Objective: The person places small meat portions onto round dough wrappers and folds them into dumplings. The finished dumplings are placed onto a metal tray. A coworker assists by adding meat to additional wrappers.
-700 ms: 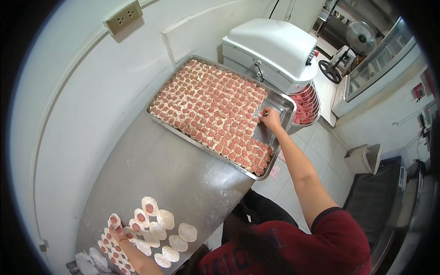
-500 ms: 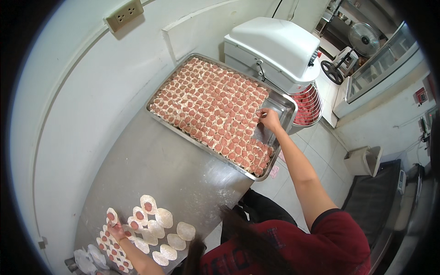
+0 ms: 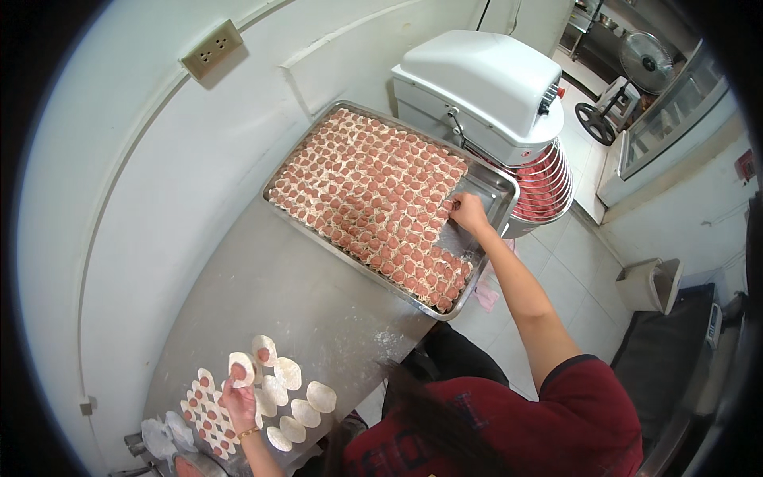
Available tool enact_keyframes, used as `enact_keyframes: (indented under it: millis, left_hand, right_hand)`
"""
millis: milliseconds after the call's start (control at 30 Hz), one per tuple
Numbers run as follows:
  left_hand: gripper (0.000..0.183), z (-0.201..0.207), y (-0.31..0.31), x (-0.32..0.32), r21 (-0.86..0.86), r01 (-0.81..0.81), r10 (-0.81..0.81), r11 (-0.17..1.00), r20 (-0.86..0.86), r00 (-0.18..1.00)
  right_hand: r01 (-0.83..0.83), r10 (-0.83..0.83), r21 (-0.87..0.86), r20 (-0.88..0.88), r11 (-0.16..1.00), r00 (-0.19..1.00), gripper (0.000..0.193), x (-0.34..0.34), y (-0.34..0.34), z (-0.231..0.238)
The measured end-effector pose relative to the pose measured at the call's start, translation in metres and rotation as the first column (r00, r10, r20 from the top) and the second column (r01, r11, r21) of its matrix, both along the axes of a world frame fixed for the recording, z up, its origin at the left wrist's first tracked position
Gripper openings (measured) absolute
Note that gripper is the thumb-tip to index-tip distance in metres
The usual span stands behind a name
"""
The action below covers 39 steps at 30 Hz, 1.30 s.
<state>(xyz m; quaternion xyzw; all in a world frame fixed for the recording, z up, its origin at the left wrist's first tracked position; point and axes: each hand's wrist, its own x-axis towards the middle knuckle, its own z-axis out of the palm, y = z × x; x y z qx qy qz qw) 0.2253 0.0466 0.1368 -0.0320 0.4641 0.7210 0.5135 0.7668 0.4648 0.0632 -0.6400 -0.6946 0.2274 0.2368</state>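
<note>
Both bare forearms reach toward eleven o'clock, the right hand (image 3: 469,213) with fingertips pinched together, possible grip unclear, at three o'clock in a rectangular silver metal tray (image 3: 491,189) lying ten-to-four lengthwise, the left hand (image 3: 240,403) at seven o'clock grasping a pale, round, pink-filled dough wrapper (image 3: 242,365).

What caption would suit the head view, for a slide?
Right hand at a metal tray of filled dough pieces, left hand at a wrapper with filling.
</note>
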Motion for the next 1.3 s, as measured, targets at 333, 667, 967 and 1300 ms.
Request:
enact_keyframes:
  millis: [333, 667, 967, 1300]
  left_hand:
    - [0.031, -0.002, 0.045, 0.149, 0.183, -0.013, 0.012, 0.983, 0.008, 1.000]
    - [0.032, -0.041, 0.052, 0.231, 0.139, -0.054, 0.034, 0.989, 0.143, 0.989]
    - [0.034, -0.047, 0.043, 0.256, 0.060, -0.049, 0.039, 0.997, 0.151, 0.988]
    - [0.035, -0.048, 0.045, 0.274, 0.112, 0.018, -0.032, 0.994, 0.117, 0.993]
  right_hand:
    - [-0.133, 0.135, 0.050, -0.041, 0.990, 0.990, 0.032, 0.015, 0.013, -0.014]
    - [-0.152, 0.158, 0.052, -0.161, 0.987, 0.974, 0.044, 0.028, 0.016, -0.026]
    - [-0.227, 0.216, -0.064, -0.146, 0.972, 0.965, 0.041, 0.021, 0.011, -0.026]
    - [-0.130, 0.190, -0.285, 0.196, 0.950, 0.962, 0.027, 0.025, -0.008, -0.004]
